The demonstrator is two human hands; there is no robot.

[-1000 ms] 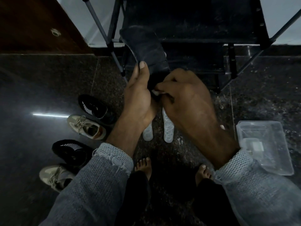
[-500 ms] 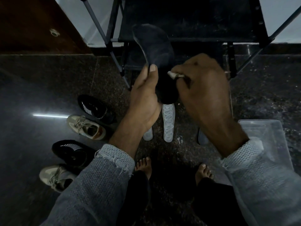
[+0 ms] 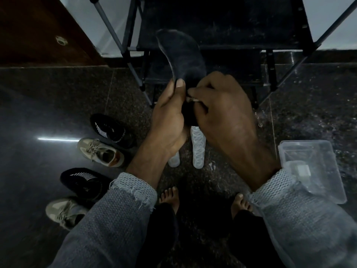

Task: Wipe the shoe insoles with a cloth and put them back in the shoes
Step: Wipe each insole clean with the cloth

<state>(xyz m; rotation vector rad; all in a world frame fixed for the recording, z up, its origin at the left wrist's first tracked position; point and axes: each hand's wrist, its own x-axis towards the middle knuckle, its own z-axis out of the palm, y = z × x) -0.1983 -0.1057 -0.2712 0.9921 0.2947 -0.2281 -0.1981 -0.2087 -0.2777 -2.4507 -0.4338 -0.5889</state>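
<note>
A black insole stands upright in front of me, toe end up. My left hand grips its lower part, thumb on its face. My right hand is closed on a small white cloth pressed against the insole beside the left thumb; most of the cloth is hidden in the fingers. Two pale translucent insoles lie on the floor below my hands, one partly hidden by my left wrist. Two black shoes and two beige sneakers sit on the floor at left.
A dark metal-framed shoe rack stands straight ahead. A clear plastic container lies on the floor at right. My bare feet are below. The floor is dark speckled granite; a wooden door is at upper left.
My right hand with the cloth slid down the insole from near the middle to beside my left thumb. The insole stayed upright in my left hand.
</note>
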